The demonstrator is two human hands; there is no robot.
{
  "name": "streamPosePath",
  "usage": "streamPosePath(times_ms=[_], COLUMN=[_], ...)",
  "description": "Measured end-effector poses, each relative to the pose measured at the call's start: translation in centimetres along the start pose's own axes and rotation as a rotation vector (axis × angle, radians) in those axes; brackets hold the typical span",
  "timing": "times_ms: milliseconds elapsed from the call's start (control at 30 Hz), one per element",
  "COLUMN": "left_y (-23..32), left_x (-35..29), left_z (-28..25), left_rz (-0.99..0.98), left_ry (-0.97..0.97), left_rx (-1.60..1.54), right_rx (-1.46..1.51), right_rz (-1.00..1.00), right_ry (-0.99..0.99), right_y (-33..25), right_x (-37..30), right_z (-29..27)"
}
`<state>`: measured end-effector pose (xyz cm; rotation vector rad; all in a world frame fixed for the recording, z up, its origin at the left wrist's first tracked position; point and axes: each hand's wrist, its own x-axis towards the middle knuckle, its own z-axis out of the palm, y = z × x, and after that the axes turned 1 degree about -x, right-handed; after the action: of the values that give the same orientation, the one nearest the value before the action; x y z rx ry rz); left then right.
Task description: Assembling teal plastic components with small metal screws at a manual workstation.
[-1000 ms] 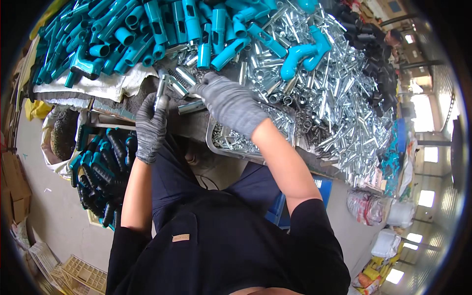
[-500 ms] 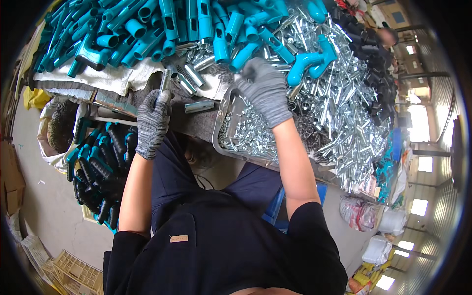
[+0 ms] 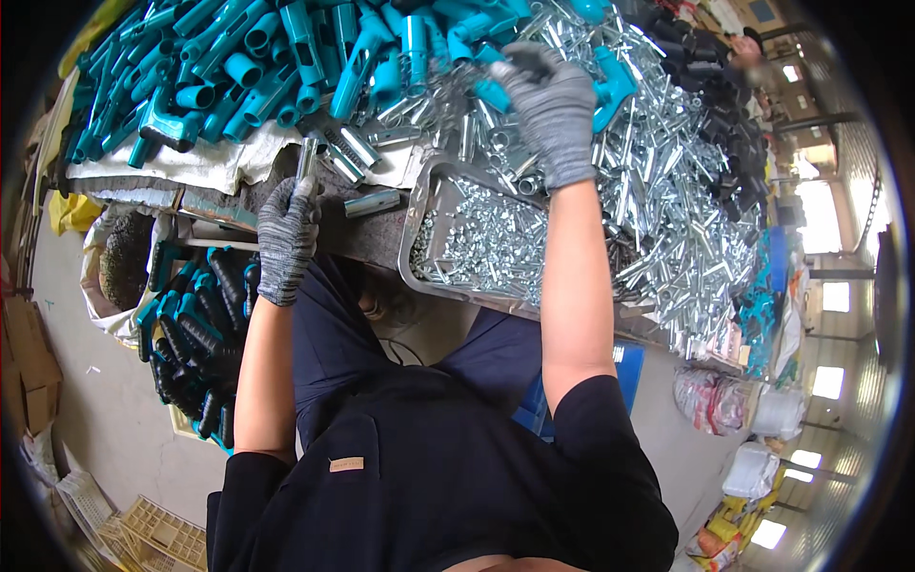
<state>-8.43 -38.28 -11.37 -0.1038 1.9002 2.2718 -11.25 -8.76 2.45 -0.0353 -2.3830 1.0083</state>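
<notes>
1. Left hand (image 3: 289,234), grey-gloved: fingers grasp a shiny silver metal tube (image 3: 307,160) by the near edge of the tabletop (image 3: 372,236).
2. Right hand (image 3: 555,112), grey-gloved: near glossy teal tubular parts (image 3: 613,91); finger grip blurred, cannot tell.

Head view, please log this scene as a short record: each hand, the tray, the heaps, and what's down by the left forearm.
Left hand: gloved, holding a metal tube
Right hand: gloved, fingers spread over the heaped parts; grip unclear
Tray: holds small metal pieces
Heap, upper left: teal parts
Heap, right: shiny metal parts
Beside left forearm: teal-and-black pieces, piled
</notes>
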Motion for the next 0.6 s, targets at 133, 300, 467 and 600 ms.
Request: streamPosePath(times_ms=[133, 300, 467, 600], left_y=[0.2, 0.0, -0.2, -0.1], left_x=[-0.3, -0.2, -0.1, -0.1], left_z=[0.4, 0.4, 0.3, 0.8], left_rz=[-0.060, -0.028, -0.016, -0.027], left_ry=[0.008, 0.013, 0.017, 0.018], left_rx=[-0.022, 0.001, 0.002, 0.003], right_rx=[-0.231, -0.141, 0.007, 0.238], right_rz=[-0.006, 0.111, 0.137, 0.167], right_ry=[0.070, 0.037, 0.077, 0.079], right_y=[1.7, 4.1, 4.7, 6.2], right_x=[2.0, 2.1, 2.2, 2.3], right_z=[-2.6, -4.2, -5.1, -5.6])
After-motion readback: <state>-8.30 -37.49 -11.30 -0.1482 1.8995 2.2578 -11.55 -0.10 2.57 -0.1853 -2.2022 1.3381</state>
